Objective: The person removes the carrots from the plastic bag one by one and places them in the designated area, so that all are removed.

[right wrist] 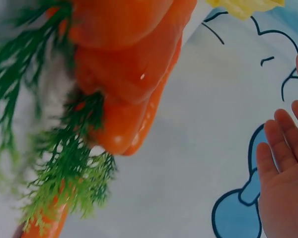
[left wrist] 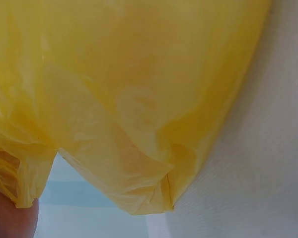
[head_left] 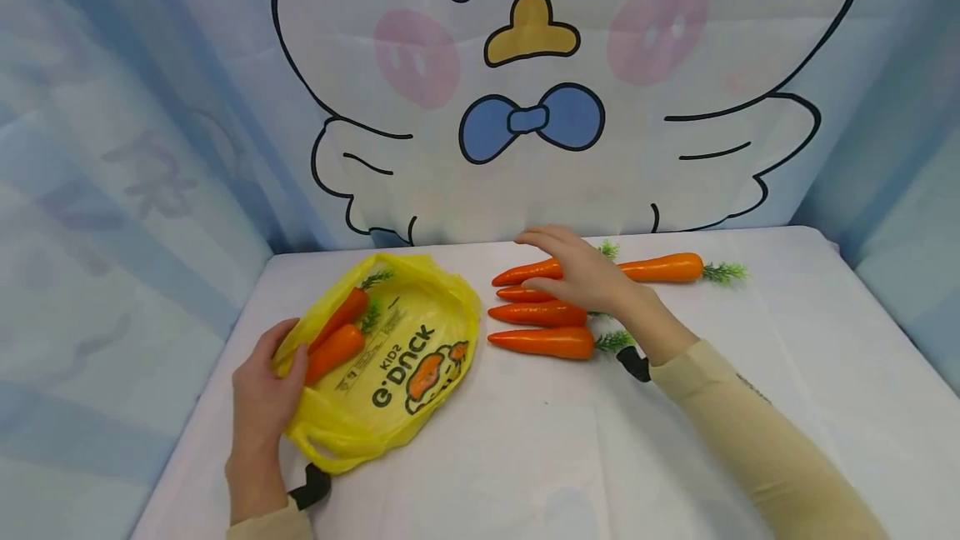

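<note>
A yellow printed plastic bag is placed left on the white-covered counter, rim pinched by the left hand; two orange leafy-topped carrots are held inside. Right hand is spread, nothing gripped, above smooth tapered orange carrots, right. Neighbours could be rolled if brushed; bag mouth could be collapsed by rim slip.

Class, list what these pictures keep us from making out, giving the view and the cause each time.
- Head view: the left end of the rightmost carrot, hidden behind the right hand.
- Head view: the small print on the yellow bag, too small to read.
- Left wrist view: most of the left hand, cut off at the lower left corner.
- Right wrist view: part of the right hand, cut off by the right edge.
</note>
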Demonstrator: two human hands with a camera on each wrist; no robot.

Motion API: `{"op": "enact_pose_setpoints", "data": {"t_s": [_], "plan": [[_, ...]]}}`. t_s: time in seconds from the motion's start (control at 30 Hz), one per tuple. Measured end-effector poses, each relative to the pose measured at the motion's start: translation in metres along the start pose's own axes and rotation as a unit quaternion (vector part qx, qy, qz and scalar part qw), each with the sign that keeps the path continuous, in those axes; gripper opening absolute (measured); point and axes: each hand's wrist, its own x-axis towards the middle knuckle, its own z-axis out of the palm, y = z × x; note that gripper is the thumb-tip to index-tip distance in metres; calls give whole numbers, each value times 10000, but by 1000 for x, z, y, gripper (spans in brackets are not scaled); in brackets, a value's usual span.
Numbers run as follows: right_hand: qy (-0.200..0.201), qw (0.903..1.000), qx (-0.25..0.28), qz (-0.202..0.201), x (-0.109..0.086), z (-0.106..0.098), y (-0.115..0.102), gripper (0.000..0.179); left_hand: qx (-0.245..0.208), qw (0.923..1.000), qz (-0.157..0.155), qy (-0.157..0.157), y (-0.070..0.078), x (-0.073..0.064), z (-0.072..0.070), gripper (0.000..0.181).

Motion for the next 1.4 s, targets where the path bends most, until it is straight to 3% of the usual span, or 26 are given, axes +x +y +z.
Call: {"op": "enact_pose_setpoints", "data": {"t_s": [0.3,0.7,1.17,1.4], "plan": [[-107,9995,161,-254,16,19,-21,62,-74,9998,157,110,-5,-3,-4,43],[38,9969,197,-758,33,34,-43,62,-75,9993,336,121,-2,3,2,42],[-511,9951,426,-734,56,64,-69,59,-150,9992,341,164,-2,3,5,41],[-803,9914,468,-919,66,84,-77,58,-150,9992,328,177,-2,2,4,41]]}}
